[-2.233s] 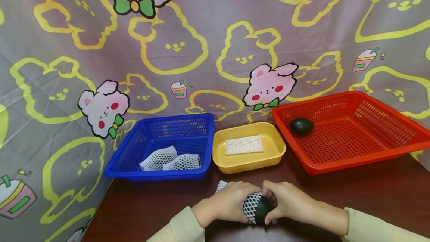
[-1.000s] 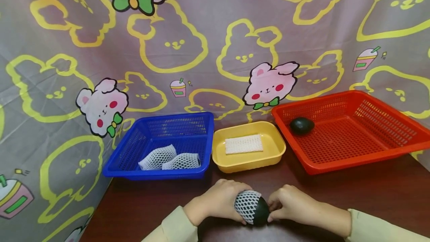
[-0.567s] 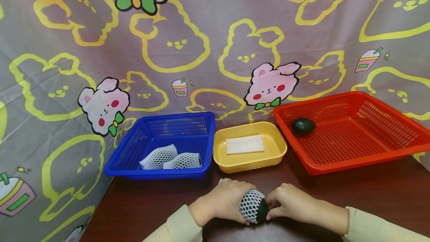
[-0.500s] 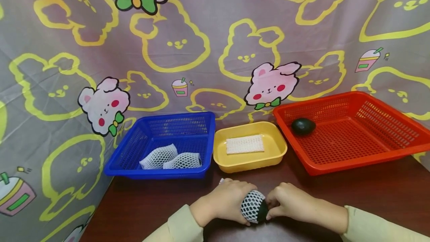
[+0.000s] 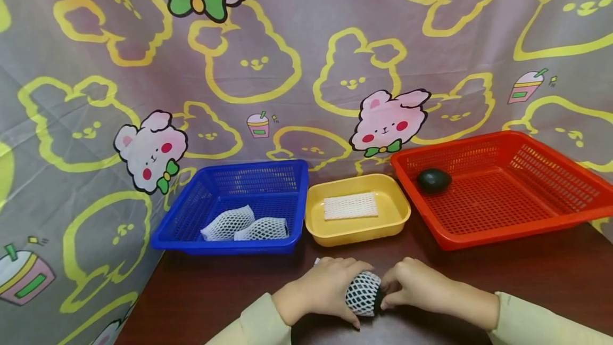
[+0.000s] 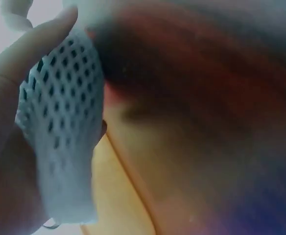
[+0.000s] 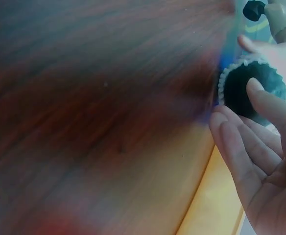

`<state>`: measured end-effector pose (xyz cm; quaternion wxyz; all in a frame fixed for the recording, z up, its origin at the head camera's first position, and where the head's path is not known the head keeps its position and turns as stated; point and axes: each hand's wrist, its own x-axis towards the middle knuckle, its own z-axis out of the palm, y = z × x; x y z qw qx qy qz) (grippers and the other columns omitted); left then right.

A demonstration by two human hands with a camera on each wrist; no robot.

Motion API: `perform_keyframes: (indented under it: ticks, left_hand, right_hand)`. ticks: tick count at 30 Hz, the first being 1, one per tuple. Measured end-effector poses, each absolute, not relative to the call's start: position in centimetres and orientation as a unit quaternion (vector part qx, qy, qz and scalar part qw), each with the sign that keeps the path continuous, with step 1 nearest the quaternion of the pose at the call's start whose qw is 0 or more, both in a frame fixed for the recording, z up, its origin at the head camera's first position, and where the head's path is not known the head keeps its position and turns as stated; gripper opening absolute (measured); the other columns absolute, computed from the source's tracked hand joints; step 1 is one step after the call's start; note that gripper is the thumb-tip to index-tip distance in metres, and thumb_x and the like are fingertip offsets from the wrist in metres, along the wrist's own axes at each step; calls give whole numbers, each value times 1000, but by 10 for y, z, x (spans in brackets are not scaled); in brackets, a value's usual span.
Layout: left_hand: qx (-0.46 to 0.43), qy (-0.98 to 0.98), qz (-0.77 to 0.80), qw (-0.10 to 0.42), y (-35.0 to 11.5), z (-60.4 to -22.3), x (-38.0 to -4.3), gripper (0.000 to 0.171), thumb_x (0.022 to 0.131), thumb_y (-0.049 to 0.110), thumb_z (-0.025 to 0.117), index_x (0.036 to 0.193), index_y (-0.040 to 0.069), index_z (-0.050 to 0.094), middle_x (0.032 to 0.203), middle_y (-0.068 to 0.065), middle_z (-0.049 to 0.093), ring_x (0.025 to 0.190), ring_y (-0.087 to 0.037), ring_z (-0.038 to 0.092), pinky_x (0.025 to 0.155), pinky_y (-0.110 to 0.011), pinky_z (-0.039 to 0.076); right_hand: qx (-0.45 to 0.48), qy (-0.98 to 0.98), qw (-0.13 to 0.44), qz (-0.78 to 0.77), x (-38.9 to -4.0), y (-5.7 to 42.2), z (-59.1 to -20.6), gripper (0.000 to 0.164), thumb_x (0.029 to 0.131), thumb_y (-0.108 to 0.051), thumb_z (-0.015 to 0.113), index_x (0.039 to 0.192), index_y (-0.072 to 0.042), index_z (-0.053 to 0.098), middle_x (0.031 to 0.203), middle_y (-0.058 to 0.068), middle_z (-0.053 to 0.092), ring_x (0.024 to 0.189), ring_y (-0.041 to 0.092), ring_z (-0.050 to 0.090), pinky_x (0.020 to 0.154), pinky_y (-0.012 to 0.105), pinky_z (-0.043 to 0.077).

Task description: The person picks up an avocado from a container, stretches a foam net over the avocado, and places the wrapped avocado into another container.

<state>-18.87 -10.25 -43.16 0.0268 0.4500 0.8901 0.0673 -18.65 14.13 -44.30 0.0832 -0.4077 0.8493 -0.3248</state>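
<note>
Low in the head view, an avocado (image 7: 238, 93) sits inside a white foam net sleeve (image 5: 362, 294). My left hand (image 5: 330, 289) grips it through the net from the left. The loose tail of the sleeve (image 6: 67, 196) hangs past that palm in the left wrist view. My right hand (image 5: 416, 286) is at the avocado's bare dark end. In the right wrist view its thumb rests over that dark face, and the fingers lie loosely bent, tips right at the net's ruffled rim. Only a small dark part shows outside the net in the head view.
Behind the hands stand a blue basket (image 5: 230, 251) with two netted avocados (image 5: 262, 229), a yellow tray (image 5: 356, 236) holding a flat foam net (image 5: 351, 206), and a red basket (image 5: 512, 196) with one bare avocado (image 5: 433, 180). A patterned cloth (image 5: 306, 57) hangs behind the brown table (image 5: 201, 292).
The net has moved further right over the held avocado, so less dark skin shows. My right hand has gone from gripping its side to its end.
</note>
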Motion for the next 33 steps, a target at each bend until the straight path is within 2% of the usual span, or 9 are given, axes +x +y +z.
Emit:
perform_keyframes:
  ticks: [4, 8, 12, 15, 23, 30, 33]
  left_hand:
    - [436, 896, 71, 49, -116, -427, -192, 103, 62, 61, 93, 148, 24, 49, 135, 12, 59, 121, -3, 54, 99, -40, 43]
    - [394, 911, 97, 69, -136, -423, -195, 91, 63, 52, 96, 142, 27, 57, 131, 15, 62, 117, -5, 56, 98, -44, 42]
    - [364, 919, 131, 81, -148, -423, -197, 74, 67, 45, 96, 131, 27, 66, 122, 17, 66, 109, -5, 58, 91, -39, 43]
    - [362, 917, 149, 78, -146, -425, -196, 68, 68, 45, 95, 127, 26, 68, 118, 18, 67, 106, -3, 59, 88, -36, 43]
    - [378, 915, 136, 40, -135, -432, -195, 72, 66, 49, 95, 126, 20, 68, 118, 16, 69, 106, -2, 61, 89, -34, 48]
    - [410, 898, 156, 29, -128, -435, -196, 73, 67, 43, 96, 127, 16, 65, 116, 12, 68, 103, 3, 59, 92, -20, 48]
    - [415, 895, 161, 35, -126, -435, -196, 74, 67, 41, 97, 128, 15, 64, 116, 10, 67, 104, 2, 59, 93, -18, 46]
  right_hand:
    - [-412, 841, 86, -339, -187, 142, -443, 22, 82, -25, 87, 94, -7, 80, 79, -16, 72, 69, -10, 62, 61, 16, 52]
    - [-425, 833, 77, -344, -185, 142, -445, 14, 89, -27, 81, 92, -13, 81, 74, -22, 66, 63, -12, 56, 57, 15, 49]
    - [-422, 831, 86, -353, -182, 141, -448, 12, 94, -26, 76, 85, -18, 78, 65, -23, 60, 55, -14, 49, 50, 15, 45]
    - [-417, 829, 96, -360, -180, 140, -450, 16, 94, -26, 76, 80, -20, 75, 62, -22, 59, 52, -15, 48, 46, 15, 44]
    - [-416, 833, 94, -353, -181, 137, -450, 20, 92, -24, 78, 73, -19, 71, 62, -22, 56, 49, -14, 46, 45, 15, 44]
    - [-417, 833, 92, -353, -182, 136, -449, 16, 91, -21, 78, 76, -20, 72, 63, -22, 56, 48, -14, 45, 44, 15, 43]
    - [-409, 839, 95, -347, -183, 136, -448, 14, 90, -22, 79, 78, -20, 73, 63, -21, 57, 48, -13, 46, 45, 15, 44]
